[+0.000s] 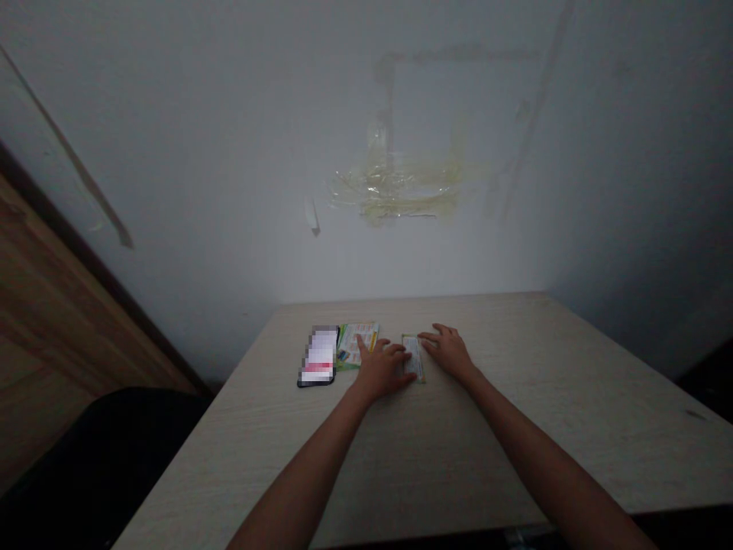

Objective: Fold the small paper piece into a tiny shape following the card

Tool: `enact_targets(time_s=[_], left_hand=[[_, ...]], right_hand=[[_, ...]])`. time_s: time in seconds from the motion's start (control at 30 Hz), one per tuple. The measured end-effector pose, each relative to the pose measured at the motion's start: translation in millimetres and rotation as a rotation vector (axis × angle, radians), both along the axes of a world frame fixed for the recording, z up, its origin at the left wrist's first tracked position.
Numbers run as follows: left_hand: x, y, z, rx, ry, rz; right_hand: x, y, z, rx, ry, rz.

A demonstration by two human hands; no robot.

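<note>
A narrow printed paper (413, 359), pale with small lines of text and a greenish edge, lies on the table between my hands. My left hand (385, 368) rests over its left side, fingers spread, the tips touching it. At the paper's upper right edge is my right hand (447, 351), fingers stretched out and the fingertips close to the edge. Left of my left hand lies a colourful printed leaflet (350, 344) in green, white and yellow, partly covered by that hand. Beside the leaflet a phone (319, 357) lies face up with its screen lit and blurred.
The light wooden table (515, 412) meets a pale wall (240, 168) at its far edge. Crumpled clear tape (395, 187) sticks to the wall. A dark object (114, 451), perhaps a chair back, stands at the left, near a wooden panel (51, 336).
</note>
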State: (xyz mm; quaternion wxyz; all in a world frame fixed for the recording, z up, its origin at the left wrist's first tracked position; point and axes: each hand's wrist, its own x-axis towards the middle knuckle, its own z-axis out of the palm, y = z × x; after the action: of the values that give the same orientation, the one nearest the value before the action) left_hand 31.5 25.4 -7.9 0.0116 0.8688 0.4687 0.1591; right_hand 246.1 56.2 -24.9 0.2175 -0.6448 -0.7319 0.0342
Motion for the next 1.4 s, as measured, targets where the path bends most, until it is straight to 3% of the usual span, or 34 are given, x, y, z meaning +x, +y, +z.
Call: enact_targets(time_s=[0.53,0.87,1.4], left_hand=[[3.2,-3.4,-9.0,0.065,-0.064,0.041],[2.7,-3.9,-8.2,0.076,-0.024,0.052],[3.6,-5.1,-5.7,0.053,-0.056,0.059]], right_hand=[[6.8,-1.4,-5.4,0.049,0.059,0.097],[1.4,-3.1,-1.8,0.065,0.062,0.048],[17.3,-2.9,-5.8,-0.058,0.065,0.202]])
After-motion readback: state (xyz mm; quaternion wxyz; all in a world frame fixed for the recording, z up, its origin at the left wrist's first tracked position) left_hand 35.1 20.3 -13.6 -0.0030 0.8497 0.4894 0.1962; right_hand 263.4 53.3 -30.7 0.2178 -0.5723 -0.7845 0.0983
